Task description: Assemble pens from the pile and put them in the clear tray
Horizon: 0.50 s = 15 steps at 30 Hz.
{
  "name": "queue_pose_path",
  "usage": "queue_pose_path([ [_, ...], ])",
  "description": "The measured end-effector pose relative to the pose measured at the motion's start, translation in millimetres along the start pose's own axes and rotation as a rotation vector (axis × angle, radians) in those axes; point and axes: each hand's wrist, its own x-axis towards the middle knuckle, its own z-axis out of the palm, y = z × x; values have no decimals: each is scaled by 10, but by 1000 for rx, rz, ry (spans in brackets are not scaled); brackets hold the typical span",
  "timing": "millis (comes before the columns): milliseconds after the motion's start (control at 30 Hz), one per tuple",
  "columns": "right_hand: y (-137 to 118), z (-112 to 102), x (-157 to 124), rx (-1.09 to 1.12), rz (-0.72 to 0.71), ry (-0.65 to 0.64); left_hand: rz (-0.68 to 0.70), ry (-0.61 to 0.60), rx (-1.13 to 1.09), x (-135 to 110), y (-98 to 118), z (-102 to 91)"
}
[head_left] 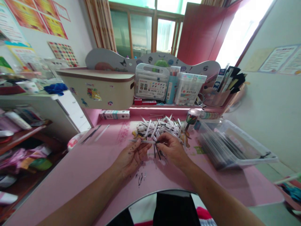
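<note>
Over the pink desk, my left hand holds a slim white pen barrel level between thumb and fingers, with dark smudges on the skin. My right hand is closed in a pinch at the barrel's right end, around a small dark piece that its fingers partly hide. Just beyond both hands lies a heap of white pen barrels mixed with dark thin parts. Several black thin rods lie below the fingers. Nearer me are small black marks or bits on the desk.
A clear plastic bin with dark slim items stands at the right. Beside the heap is a clear jar. Long thin sticks and a white box lie left. A lidded beige box and marker cases line the shelf.
</note>
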Motion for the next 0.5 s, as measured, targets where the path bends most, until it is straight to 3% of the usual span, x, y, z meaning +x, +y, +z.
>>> queue_pose_path([
  [267, 90, 43, 31, -37, -28, 43, -3, -58, 54, 9, -12, -34],
  [500, 119, 68, 27, 119, 47, 39, 26, -82, 65, 18, -5, -53],
])
